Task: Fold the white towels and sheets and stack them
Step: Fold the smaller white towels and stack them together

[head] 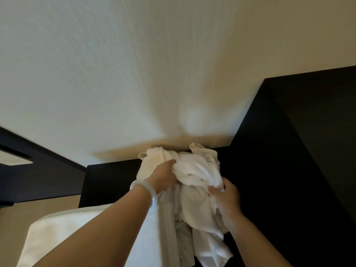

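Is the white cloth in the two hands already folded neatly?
No, the white cloth is a crumpled bunch, which the left hand and the right hand both grip.

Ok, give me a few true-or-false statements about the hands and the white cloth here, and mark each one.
1. The left hand and the right hand both grip the crumpled white cloth bundle. True.
2. The pale translucent bangle sits on the right wrist. False: it is on the left wrist.
3. The bundle lies folded flat. False: it is bunched up, with loose ends hanging down.
4. Behind the bundle stands dark brown furniture. True.
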The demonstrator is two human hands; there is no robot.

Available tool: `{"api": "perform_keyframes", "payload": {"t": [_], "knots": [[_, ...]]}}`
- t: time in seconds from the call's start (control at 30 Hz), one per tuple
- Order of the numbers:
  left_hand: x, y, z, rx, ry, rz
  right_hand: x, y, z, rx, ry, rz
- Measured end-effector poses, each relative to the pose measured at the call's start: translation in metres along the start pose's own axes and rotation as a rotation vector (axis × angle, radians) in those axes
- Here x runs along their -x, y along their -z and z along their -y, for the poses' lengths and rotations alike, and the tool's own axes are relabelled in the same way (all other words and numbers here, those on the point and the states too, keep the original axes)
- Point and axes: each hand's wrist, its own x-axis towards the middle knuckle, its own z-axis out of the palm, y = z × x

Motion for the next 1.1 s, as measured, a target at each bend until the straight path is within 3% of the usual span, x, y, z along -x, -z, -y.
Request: {"api": "perform_keyframes", "payload": {"t": [0.07,0.17,0.23,0.33,0.6,0.8,0.93,1.1], "knots": [[0.000,0.004,-0.034,0.211,-0.070,0.123,0.004,0.023,0.014,0.025,0.046,-0.092],[0.001,0.012,-0.077,0.501,-0.142,0.139,0.010,0.056,0.037,0.085,0.095,-0.148],[0.010,0.034,-0.099,0.482,-0.165,0.103,0.015,0.073,0.055,0.197,0.111,-0.103],[0.028,0.074,-0.111,0.175,-0.230,0.006,0.035,0.086,0.086,0.481,0.247,-0.046],[0.112,0.168,-0.138,0.195,-0.474,-0.082,0.093,0.107,0.165,0.070,0.389,0.109],[0.169,0.235,-0.132,0.084,-0.536,-0.170,0.138,0.169,0.225,-0.025,0.494,0.091],[0.188,0.264,-0.128,-0.021,-0.547,-0.383,0.175,0.214,0.252,-0.087,0.491,0.009],[0.198,0.282,-0.159,0.183,-0.545,-0.545,0.205,0.292,0.297,-0.276,0.477,-0.150]]}}
